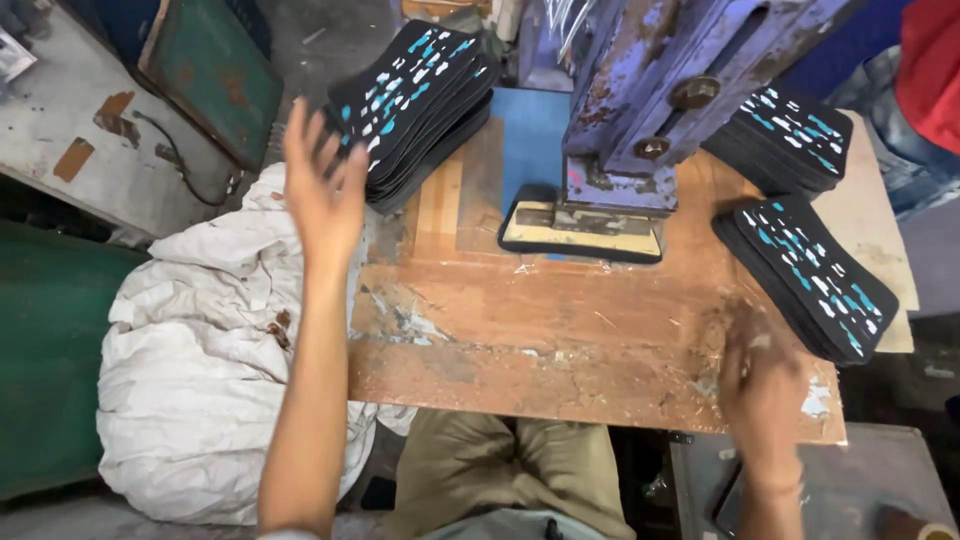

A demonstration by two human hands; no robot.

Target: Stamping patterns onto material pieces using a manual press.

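Three stacks of black sheets with blue and white dashes sit on the worn bench (pixel 560 350). Left stack (pixel 420 95) lies at the far left corner. Far right stack (pixel 790 135) sits beside the press. Near right stack (pixel 810 270) rests at the right edge, just below it.

Left hand (pixel 322 185) is raised, fingers spread and loose, gripping nothing; its fingertips reach the near edge of the left stack, contact uncertain. Right hand (pixel 760 385) is blurred over the bench's near right corner, just beside the near right stack; finger state cannot be told.

Purple press (pixel 665 95), rusted in patches, stands over the bench centre. Its head bears on a black-edged cream pad (pixel 580 232) lying on a blue mat (pixel 530 135).

White sack (pixel 195 340) sits on the floor at the bench's left. Green board (pixel 210 70) leans at upper left.
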